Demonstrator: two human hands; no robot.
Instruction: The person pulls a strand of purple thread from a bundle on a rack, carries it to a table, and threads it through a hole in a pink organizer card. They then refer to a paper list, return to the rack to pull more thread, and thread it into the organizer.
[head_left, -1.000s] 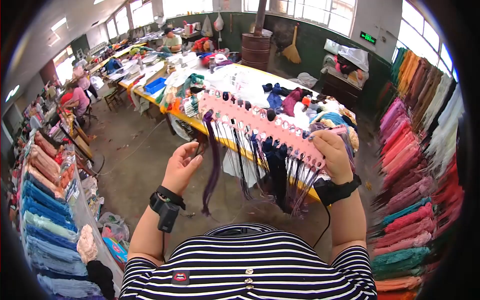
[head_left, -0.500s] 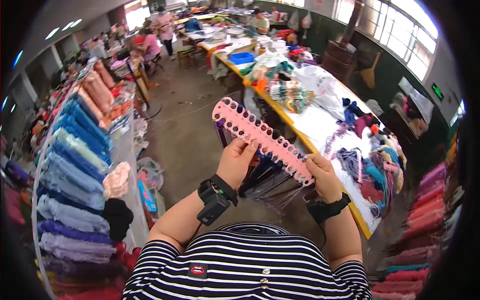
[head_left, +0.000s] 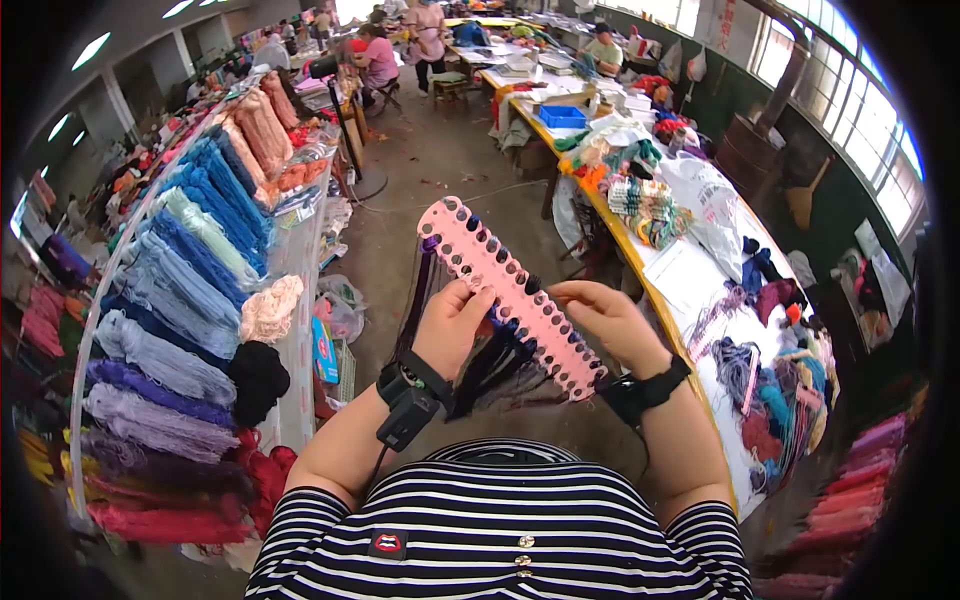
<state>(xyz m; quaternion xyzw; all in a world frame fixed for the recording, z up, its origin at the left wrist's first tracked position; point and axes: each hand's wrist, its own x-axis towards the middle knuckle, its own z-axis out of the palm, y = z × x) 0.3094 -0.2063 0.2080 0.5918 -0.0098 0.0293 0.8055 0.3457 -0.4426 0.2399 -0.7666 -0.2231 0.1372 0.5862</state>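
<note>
A long pink thread card (head_left: 520,310) with rows of round holes along both edges slants in front of my chest. Dark and purple threads (head_left: 500,365) are looped through several holes and hang below it. My left hand (head_left: 452,325) pinches the card near its middle, thumb on top. My right hand (head_left: 608,318) is at the card's upper right edge, fingers loosely bent and partly apart, close to a black tuft of thread; whether they touch it is hard to see. Each wrist wears a black strap with a device.
On the left, a rack (head_left: 85,330) carries skeins of blue, purple and red yarn. To the right, a long yellow-edged table (head_left: 665,265) holds mixed thread bundles and a blue bin (head_left: 562,117). Several people work farther back. A plastic bag (head_left: 340,308) lies near the rack.
My right hand has let go of the card's lower right end and moved up and left along its edge. My left hand keeps its pinch. The camera view has shifted left and upward.
</note>
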